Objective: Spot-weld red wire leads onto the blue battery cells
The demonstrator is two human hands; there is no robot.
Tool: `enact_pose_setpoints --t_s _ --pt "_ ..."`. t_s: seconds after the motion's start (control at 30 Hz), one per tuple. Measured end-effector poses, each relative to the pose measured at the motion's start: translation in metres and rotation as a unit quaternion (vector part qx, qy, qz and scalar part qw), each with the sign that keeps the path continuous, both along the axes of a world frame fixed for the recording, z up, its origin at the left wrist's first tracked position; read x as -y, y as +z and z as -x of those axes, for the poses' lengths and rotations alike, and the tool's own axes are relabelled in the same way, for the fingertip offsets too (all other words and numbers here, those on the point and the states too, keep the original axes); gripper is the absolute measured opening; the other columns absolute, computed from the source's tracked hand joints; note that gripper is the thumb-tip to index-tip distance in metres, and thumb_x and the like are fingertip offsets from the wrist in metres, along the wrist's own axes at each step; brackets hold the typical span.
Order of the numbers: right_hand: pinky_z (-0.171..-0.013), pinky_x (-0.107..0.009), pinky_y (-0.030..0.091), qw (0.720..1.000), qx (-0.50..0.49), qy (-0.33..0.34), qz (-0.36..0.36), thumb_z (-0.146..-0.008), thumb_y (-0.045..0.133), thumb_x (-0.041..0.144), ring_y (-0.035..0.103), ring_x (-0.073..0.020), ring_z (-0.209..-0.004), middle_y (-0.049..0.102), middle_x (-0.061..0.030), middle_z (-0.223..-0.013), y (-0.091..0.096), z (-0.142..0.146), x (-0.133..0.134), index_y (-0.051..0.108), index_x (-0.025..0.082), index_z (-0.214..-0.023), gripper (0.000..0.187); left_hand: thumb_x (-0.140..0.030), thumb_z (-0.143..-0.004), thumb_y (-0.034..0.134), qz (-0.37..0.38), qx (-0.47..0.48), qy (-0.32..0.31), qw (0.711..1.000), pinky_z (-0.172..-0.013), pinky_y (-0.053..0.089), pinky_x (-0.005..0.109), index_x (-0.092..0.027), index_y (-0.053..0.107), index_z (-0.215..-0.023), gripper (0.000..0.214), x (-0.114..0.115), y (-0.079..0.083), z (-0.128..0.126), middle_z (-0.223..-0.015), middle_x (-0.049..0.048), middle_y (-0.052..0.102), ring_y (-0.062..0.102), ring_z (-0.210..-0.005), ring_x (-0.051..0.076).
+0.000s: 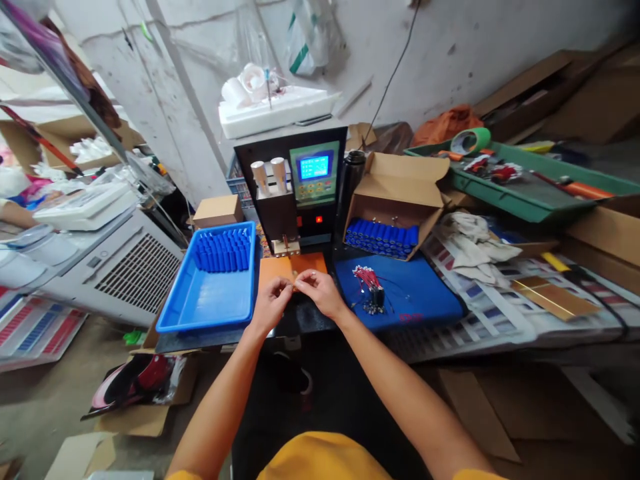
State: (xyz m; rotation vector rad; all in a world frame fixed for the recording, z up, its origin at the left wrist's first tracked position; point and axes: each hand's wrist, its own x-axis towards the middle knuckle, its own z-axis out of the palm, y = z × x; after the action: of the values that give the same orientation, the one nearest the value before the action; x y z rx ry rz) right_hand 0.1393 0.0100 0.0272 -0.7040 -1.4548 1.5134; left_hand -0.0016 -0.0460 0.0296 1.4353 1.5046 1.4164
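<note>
My left hand (273,301) and my right hand (320,292) meet over an orange board (274,268). Fingertips of both are pinched close together around something too small to make out. Just behind them stands a black spot welder (265,220) with a lit blue display (313,167); its copper-coloured tips (286,244) sit above the board. Left of my left hand, a blue tray (207,303) holds blue cylindrical battery cells (225,252) standing in rows. To the right, a bundle of red and black wire leads (371,288) lies on a blue mat (425,293).
An open cardboard box (407,175) with more blue cells stands right of the welder. Farther right are a green tray (545,190) with tape and tools, and white cloth gloves (475,243). A white foam block (280,110) rests atop the welder. A grey ventilated unit (135,267) stands left.
</note>
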Motion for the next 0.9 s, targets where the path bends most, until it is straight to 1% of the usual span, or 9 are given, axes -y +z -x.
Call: enact_pose_setpoints --t_s 0.1,0.2,0.33,0.4,0.47,0.57,0.63,0.77,0.9 --pt "-0.075 -0.032 0.054 1.0 0.016 -0.005 -0.021 -0.073 0.074 0.044 0.063 -0.0166 -0.07 0.066 -0.0014 -0.072 0.0 0.002 -0.004 0.063 0.019 -0.074 0.028 -0.037 -0.082 0.062 0.001 -0.009 -0.004 1.0 -0.059 0.042 0.022 -0.016 0.065 -0.072 0.024 0.002 -0.001 0.004 -0.065 -0.0001 0.062 0.053 -0.061 0.011" --pt "-0.074 -0.032 0.054 0.999 0.034 -0.022 -0.029 -0.072 0.074 0.046 0.063 -0.017 -0.07 0.067 -0.0032 -0.074 0.0 0.004 -0.012 0.065 0.018 -0.074 0.03 -0.035 -0.084 0.061 -0.014 -0.043 0.016 0.999 -0.066 0.048 0.023 -0.016 0.071 -0.083 0.021 0.001 -0.001 0.019 -0.078 0.0035 0.07 0.061 -0.071 0.014" --pt "-0.07 -0.033 0.053 0.996 0.05 -0.069 -0.029 -0.07 0.075 0.054 0.063 -0.0184 -0.067 0.068 -0.0053 -0.072 -0.005 0.006 -0.025 0.064 0.018 -0.073 0.038 -0.028 -0.086 0.06 -0.03 -0.148 0.098 0.984 -0.073 0.052 0.027 -0.018 0.072 -0.095 0.019 -0.013 -0.001 0.069 -0.089 0.0056 0.074 0.065 -0.077 0.016" --pt "-0.069 -0.033 0.053 0.995 0.056 -0.081 -0.031 -0.069 0.074 0.057 0.063 -0.019 -0.067 0.068 -0.006 -0.071 -0.008 0.007 -0.029 0.064 0.018 -0.072 0.041 -0.024 -0.084 0.06 0.001 -0.238 0.145 0.96 -0.077 0.052 0.029 -0.017 0.072 -0.095 0.017 -0.023 -0.002 0.105 -0.091 0.007 0.074 0.066 -0.079 0.017" --pt "-0.069 -0.033 0.053 0.994 0.061 -0.084 -0.031 -0.07 0.074 0.059 0.064 -0.0192 -0.067 0.068 -0.0064 -0.07 -0.01 0.008 -0.032 0.064 0.017 -0.073 0.043 -0.021 -0.083 0.061 0.066 -0.325 0.188 0.924 -0.083 0.053 0.034 -0.017 0.071 -0.098 0.019 -0.03 -0.002 0.143 -0.097 0.0101 0.074 0.068 -0.086 0.021" --pt "-0.067 -0.033 0.052 0.994 0.068 -0.085 -0.032 -0.07 0.073 0.062 0.063 -0.0191 -0.066 0.067 -0.0064 -0.069 -0.012 0.008 -0.032 0.064 0.017 -0.073 0.046 -0.02 -0.083 0.061 0.164 -0.414 0.243 0.862 -0.092 0.051 0.039 -0.014 0.066 -0.114 0.032 -0.036 -0.002 0.192 -0.107 0.0153 0.071 0.067 -0.101 0.027" --pt "-0.065 -0.032 0.051 0.993 0.071 -0.087 -0.034 -0.069 0.073 0.065 0.062 -0.019 -0.065 0.067 -0.0063 -0.069 -0.012 0.008 -0.032 0.064 0.018 -0.073 0.048 -0.019 -0.083 0.06 0.201 -0.445 0.262 0.833 -0.095 0.05 0.039 -0.012 0.059 -0.127 0.045 -0.039 -0.002 0.215 -0.114 0.0171 0.068 0.065 -0.108 0.028" --pt "-0.065 -0.033 0.052 0.993 0.073 -0.089 -0.032 -0.067 0.073 0.067 0.062 -0.0191 -0.065 0.067 -0.0062 -0.069 -0.011 0.008 -0.03 0.063 0.018 -0.074 0.051 -0.013 -0.082 0.059 0.232 -0.463 0.272 0.811 -0.096 0.049 0.034 -0.014 0.046 -0.142 0.062 -0.047 0.0 0.24 -0.12 0.0165 0.065 0.064 -0.112 0.026" --pt "-0.065 -0.033 0.052 0.992 0.077 -0.091 -0.034 -0.067 0.073 0.068 0.062 -0.0193 -0.066 0.066 -0.006 -0.07 -0.012 0.009 -0.03 0.064 0.018 -0.074 0.051 -0.01 -0.081 0.057 0.273 -0.497 0.232 0.79 -0.091 0.049 0.034 -0.022 0.036 -0.15 0.073 -0.059 0.003 0.247 -0.121 0.0144 0.064 0.066 -0.108 0.028"
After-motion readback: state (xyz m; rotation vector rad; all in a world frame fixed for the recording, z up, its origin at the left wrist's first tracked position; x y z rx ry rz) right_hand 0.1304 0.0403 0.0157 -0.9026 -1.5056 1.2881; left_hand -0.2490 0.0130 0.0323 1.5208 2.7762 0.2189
